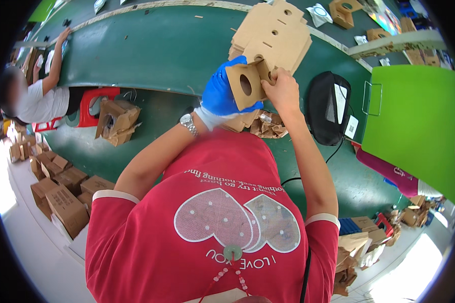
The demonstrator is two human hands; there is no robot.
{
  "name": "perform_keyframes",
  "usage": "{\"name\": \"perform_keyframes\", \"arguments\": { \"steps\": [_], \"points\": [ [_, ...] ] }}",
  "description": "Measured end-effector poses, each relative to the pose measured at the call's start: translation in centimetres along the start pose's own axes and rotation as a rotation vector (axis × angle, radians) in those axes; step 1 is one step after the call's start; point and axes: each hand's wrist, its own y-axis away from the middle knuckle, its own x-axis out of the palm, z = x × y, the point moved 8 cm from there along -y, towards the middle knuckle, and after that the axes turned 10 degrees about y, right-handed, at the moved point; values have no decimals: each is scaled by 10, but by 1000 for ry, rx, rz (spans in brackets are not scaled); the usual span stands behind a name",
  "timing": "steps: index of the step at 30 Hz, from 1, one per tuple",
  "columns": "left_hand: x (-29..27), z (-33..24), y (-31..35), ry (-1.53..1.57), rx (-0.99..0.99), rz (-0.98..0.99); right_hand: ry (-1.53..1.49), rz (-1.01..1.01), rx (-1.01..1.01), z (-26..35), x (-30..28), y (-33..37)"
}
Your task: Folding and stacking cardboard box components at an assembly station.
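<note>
A small brown cardboard box [236, 91], partly folded and with a round hole in one panel, is held up between my hands. My left hand [218, 93], in a blue glove, grips it from the left side and behind. Bare fingers of my right hand [282, 91] pinch a flap at the box's right edge. Just beyond lies a stack of flat cardboard blanks [273, 33] with punched holes and slots, on the green table [151, 48]. More flat cardboard shows below my left hand, partly hidden by it.
A black mesh-covered case [328, 108] lies right of my right arm, near a large green panel [414, 126]. An open carton [117, 121] with crumpled paper stands by a red stool [93, 103] at left, where another person [50, 98] sits. Cartons [65, 202] pile up lower left.
</note>
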Motion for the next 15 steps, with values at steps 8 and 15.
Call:
{"name": "perform_keyframes", "arguments": {
  "steps": [8, 15],
  "points": [
    [-14, -13, 43, -227, 11, 56, -51, -28, -284, 27, 16, 17],
    [-13, 9, 16, -299, 46, 295, -121, 220, -324, 29, 16, 11]
  ]
}}
